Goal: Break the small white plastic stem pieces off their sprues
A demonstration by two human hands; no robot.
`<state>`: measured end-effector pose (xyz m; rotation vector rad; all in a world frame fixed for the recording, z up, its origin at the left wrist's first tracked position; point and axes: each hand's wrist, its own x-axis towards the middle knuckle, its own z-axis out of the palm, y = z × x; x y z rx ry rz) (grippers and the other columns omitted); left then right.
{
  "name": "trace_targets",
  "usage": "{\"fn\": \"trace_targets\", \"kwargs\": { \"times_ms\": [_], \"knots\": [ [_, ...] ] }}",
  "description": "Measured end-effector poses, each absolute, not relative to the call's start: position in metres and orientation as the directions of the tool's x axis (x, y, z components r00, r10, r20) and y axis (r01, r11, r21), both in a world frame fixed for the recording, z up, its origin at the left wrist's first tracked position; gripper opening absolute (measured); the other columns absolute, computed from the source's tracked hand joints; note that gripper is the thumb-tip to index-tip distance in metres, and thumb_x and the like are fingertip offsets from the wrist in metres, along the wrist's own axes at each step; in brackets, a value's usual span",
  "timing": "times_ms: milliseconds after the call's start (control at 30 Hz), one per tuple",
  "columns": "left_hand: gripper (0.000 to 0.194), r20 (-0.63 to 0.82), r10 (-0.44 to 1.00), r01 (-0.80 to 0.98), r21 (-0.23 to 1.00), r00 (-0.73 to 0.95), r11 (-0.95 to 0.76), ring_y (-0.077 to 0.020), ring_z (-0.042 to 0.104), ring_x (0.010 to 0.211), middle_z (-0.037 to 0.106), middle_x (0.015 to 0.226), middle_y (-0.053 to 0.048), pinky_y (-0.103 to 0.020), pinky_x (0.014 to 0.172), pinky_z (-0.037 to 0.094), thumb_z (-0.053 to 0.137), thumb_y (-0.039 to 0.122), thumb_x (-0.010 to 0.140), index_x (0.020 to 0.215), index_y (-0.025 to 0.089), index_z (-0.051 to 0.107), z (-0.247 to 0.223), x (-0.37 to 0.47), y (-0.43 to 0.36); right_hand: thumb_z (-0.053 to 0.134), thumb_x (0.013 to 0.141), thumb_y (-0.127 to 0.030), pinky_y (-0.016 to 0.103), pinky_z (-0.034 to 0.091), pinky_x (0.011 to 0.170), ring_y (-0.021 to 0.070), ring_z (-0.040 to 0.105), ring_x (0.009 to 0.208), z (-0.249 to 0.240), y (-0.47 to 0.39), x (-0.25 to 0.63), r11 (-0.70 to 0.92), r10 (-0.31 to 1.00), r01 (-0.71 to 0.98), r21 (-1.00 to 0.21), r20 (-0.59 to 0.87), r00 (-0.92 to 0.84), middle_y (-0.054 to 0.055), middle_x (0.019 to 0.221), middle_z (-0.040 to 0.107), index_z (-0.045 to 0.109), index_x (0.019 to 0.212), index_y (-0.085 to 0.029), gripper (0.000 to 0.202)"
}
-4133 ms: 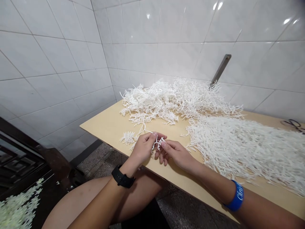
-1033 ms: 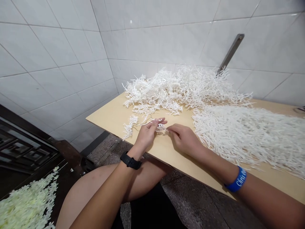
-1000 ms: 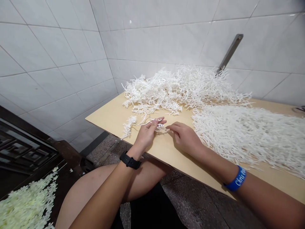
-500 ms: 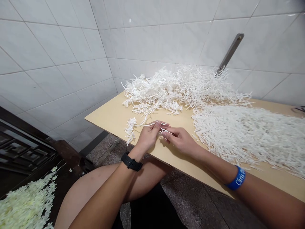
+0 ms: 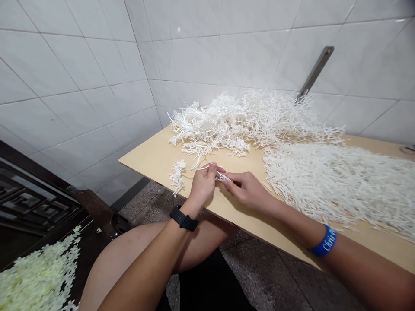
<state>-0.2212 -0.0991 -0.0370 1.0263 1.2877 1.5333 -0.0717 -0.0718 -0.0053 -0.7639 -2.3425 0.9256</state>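
Just above the front edge of the table, my left hand pinches a thin white plastic stem between thumb and fingers. The stem trails left towards a bushy white sprig lying near the table's left edge. My right hand is closed on white branching tips that show in the gap between the two hands. Both hands face each other with their fingertips almost meeting. Whether the tips and the stem are one piece is hidden by my fingers.
A tangled heap of white plastic sprigs lies at the back of the table. Many short white stems are spread on the right. Pale yellow-green flower pieces cover a dark surface at lower left. A metal bracket leans against the tiled wall.
My hands have drawn slightly apart, and the white tips between them show a little more. The view has shifted slightly.
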Motion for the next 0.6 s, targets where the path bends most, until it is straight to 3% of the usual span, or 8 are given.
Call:
{"fn": "trace_targets", "kwargs": {
  "times_ms": [167, 300, 400, 467, 533, 600],
  "knots": [
    [0.039, 0.019, 0.948, -0.149, 0.986, -0.318, -0.07, -0.0184, 0.066, 0.064, 0.071, 0.068, -0.008, -0.031, 0.068, 0.052, 0.056, 0.05, 0.085, 0.076, 0.014, 0.066, -0.036, -0.219, -0.099, 0.041, 0.093, -0.028, 0.027, 0.033, 0.059, 0.0127, 0.047, 0.056, -0.007, -0.07, -0.074, 0.689, 0.601, 0.313, -0.654, 0.274, -0.751, 0.003, 0.069, 0.064, 0.063, 0.074, -0.017, 0.031],
    [0.032, -0.07, 0.896, -0.266, 0.962, -0.439, -0.055, -0.0152, 0.066, 0.058, 0.066, 0.061, -0.003, -0.03, 0.066, 0.053, 0.052, 0.041, 0.09, 0.077, 0.014, 0.061, -0.033, -0.221, -0.095, 0.04, 0.093, -0.026, 0.027, 0.029, 0.055, 0.0115, 0.041, 0.049, -0.009, -0.073, -0.069, 0.739, 0.592, 0.357, -0.572, 0.297, -0.749, 0.0, 0.055, 0.052, 0.053, 0.061, -0.018, 0.035],
    [0.033, -0.123, 0.824, -0.367, 0.924, -0.552, -0.108, -0.015, 0.066, 0.056, 0.061, 0.055, 0.0, -0.03, 0.066, 0.054, 0.047, 0.044, 0.092, 0.08, 0.015, 0.056, -0.029, -0.222, -0.093, 0.041, 0.092, -0.026, 0.029, 0.029, 0.054, 0.0124, 0.04, 0.048, -0.01, -0.075, -0.059, 0.755, 0.615, 0.411, -0.51, 0.336, -0.713, 0.0, 0.051, 0.046, 0.045, 0.054, -0.02, 0.039],
    [0.038, -0.062, 0.865, -0.322, 0.94, -0.497, -0.117, -0.018, 0.069, 0.063, 0.066, 0.059, -0.004, -0.032, 0.069, 0.054, 0.052, 0.049, 0.089, 0.081, 0.013, 0.059, -0.027, -0.221, -0.094, 0.042, 0.092, -0.026, 0.03, 0.034, 0.058, 0.016, 0.049, 0.056, -0.012, -0.072, -0.054, 0.749, 0.643, 0.466, -0.47, 0.348, -0.682, 0.004, 0.06, 0.057, 0.055, 0.063, -0.019, 0.033],
    [0.041, 0.014, 0.918, -0.269, 0.954, -0.397, -0.131, -0.0217, 0.071, 0.075, 0.072, 0.073, -0.011, -0.034, 0.075, 0.053, 0.058, 0.051, 0.085, 0.084, 0.011, 0.064, -0.027, -0.219, -0.096, 0.044, 0.092, -0.024, 0.033, 0.04, 0.067, 0.0219, 0.058, 0.074, -0.016, -0.065, -0.05, 0.748, 0.662, 0.543, -0.381, 0.365, -0.655, 0.01, 0.082, 0.068, 0.065, 0.083, -0.018, 0.024],
    [0.042, 0.062, 0.94, -0.238, 0.96, -0.336, -0.148, -0.024, 0.069, 0.089, 0.074, 0.091, -0.015, -0.037, 0.084, 0.051, 0.058, 0.051, 0.084, 0.088, 0.01, 0.068, -0.027, -0.218, -0.099, 0.044, 0.091, -0.019, 0.038, 0.042, 0.076, 0.0267, 0.06, 0.09, -0.02, -0.056, -0.049, 0.748, 0.661, 0.607, -0.268, 0.381, -0.646, 0.013, 0.103, 0.07, 0.068, 0.103, -0.016, 0.027]
  ]
}}
